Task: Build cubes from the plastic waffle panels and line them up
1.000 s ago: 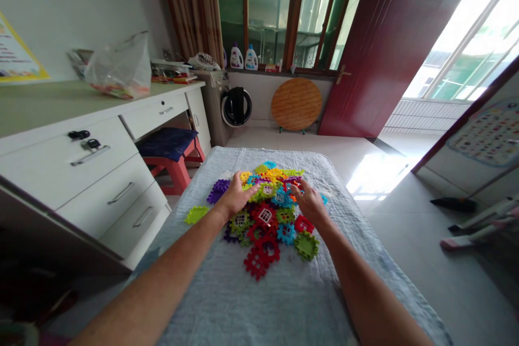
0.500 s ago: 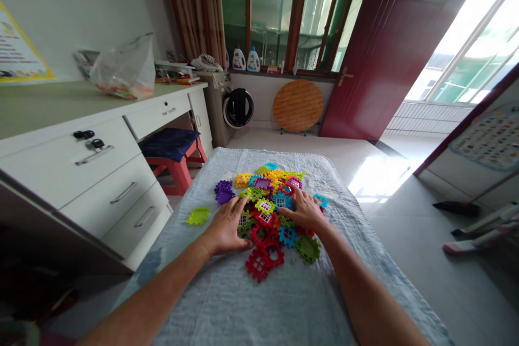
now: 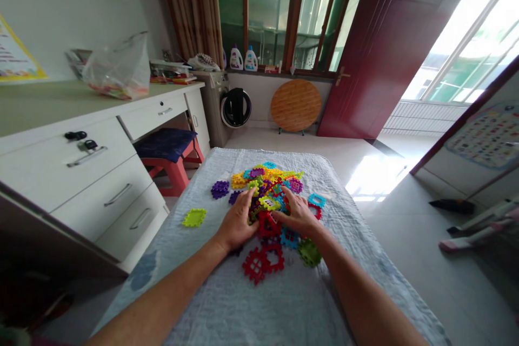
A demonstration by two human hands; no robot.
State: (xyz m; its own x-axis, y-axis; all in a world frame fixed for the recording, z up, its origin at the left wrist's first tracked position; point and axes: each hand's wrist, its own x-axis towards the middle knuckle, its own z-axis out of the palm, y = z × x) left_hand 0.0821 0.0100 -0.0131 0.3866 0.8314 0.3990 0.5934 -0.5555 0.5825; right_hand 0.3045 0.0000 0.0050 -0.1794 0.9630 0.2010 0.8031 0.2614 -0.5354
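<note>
A heap of colourful interlocking plastic building pieces lies on a cloth-covered table. On the heap's left side, my left hand curves its fingers and thumb round green and dark pieces. From the right, my right hand cups red and blue pieces, thumb pointing inward. Between the hands, several pieces are bunched and tilted, and those under my palms are hidden. Two red pieces rest in front of the heap. A lime-green piece lies apart at the left, near a purple stack.
A white desk with drawers stands at the left, bearing a plastic bag. Beside it is a red stool with a dark blue seat. A washing machine, a round wooden board and a dark red door are beyond.
Both hands have closed inward on the heap, my left hand moving right. Pieces between them have bunched up and tilted. The two front red pieces now lie separated from the heap.
</note>
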